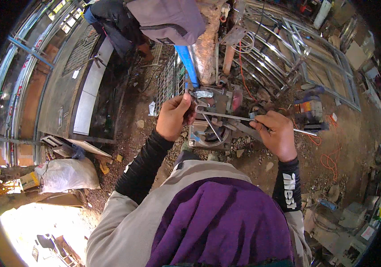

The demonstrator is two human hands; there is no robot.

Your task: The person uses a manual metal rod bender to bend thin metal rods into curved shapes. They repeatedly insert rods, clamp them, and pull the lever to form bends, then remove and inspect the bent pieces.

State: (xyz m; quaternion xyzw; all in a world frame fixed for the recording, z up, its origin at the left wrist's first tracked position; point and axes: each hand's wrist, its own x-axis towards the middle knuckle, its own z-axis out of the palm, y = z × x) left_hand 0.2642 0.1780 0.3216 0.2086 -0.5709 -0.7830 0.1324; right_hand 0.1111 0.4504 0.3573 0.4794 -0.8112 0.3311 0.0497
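Observation:
A thin metal rod (230, 116) with a bent hook at its left end lies across above a metal bench tool (195, 139) that has a flat base and a round part. My right hand (276, 132) is closed around the rod, whose tip sticks out to the right past the fingers. My left hand (173, 116) has its thumb up and fingers curled beside the hooked end. What those fingers grip is hidden. Below the rod, a second straight bar (212, 125) slants down onto the tool. Crumpled silvery material (204, 94) sits at the tool's far side.
Beyond the tool stands a worn wooden post or beam (207, 53) beside a blue bar (187, 64). Another person (168, 22) is at the far left. Metal frames (328, 66) lean at the right, an orange cord (330, 162) trails on the ground, and a white sack (68, 174) lies left.

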